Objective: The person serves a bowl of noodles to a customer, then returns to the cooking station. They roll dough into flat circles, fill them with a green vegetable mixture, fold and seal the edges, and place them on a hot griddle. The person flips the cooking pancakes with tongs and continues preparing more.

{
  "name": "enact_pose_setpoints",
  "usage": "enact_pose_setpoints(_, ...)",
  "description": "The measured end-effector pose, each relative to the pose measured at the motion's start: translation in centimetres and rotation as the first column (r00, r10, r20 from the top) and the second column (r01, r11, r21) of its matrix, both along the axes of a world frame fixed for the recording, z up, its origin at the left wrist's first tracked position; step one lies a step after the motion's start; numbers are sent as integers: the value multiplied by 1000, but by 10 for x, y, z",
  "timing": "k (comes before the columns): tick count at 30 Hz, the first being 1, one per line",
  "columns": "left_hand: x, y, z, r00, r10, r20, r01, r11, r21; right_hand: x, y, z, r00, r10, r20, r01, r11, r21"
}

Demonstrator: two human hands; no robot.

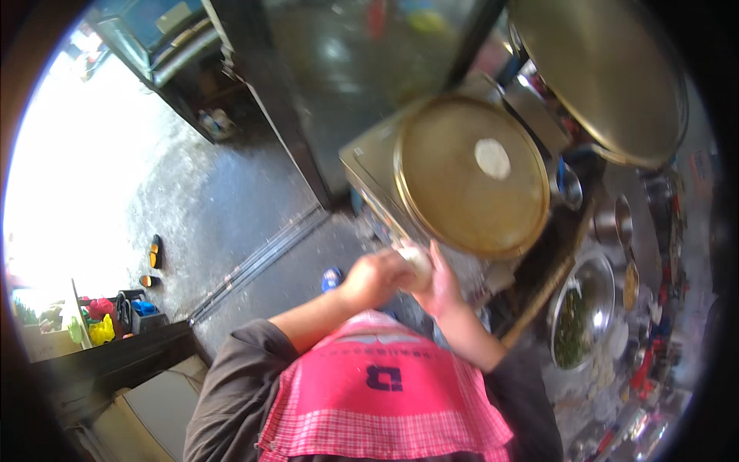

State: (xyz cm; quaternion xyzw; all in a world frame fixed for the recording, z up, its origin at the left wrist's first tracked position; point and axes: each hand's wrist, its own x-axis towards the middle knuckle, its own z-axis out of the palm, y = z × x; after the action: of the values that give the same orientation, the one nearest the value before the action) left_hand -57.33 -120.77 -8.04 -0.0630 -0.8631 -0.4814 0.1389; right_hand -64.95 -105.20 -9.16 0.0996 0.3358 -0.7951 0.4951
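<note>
In front of my chest, a pale, rounded piece of dough (416, 266) sits between my two hands. My left hand (371, 279) is closed, its fingers pressed against the dough's left side. My right hand (440, 286) cups the dough from the right, and its fingers are partly hidden behind it. Just beyond my hands is a large round griddle (462, 196) with a raised rim. A flat white disc of dough (493, 159) lies on it, right of the middle.
A big round metal lid (608, 69) stands raised at the upper right. Right of me, a steel bowl (599, 312) holds chopped greens (570, 327), near a metal pot (612, 221). A dark-framed glass panel (350, 85) rises beyond the floor track (258, 266). Shoes (155, 254) lie on the floor at left.
</note>
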Motion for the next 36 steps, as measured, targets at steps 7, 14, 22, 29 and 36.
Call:
enact_pose_setpoints(7,-18,-68,-4,981,6,195,-81,921,381,-17,-73,7,995,-78,-56,80,996,38)
enact_pose_setpoints(14,-34,-133,-2,981,-185,-60,189,978,88,-22,-126,19,997,-4,-81,17,987,159)
enact_pose_setpoints(22,-66,-145,22,982,-126,-141,135,989,58,-40,-118,30,989,40,-142,-16,985,171)
enact_pose_setpoints(29,-119,-106,1,862,-467,200,225,704,674,-80,-82,50,868,-430,-247,447,895,12)
enact_pose_setpoints(36,-187,-21,-53,720,-272,638,80,947,313,-93,42,9,797,-592,-117,602,796,69)
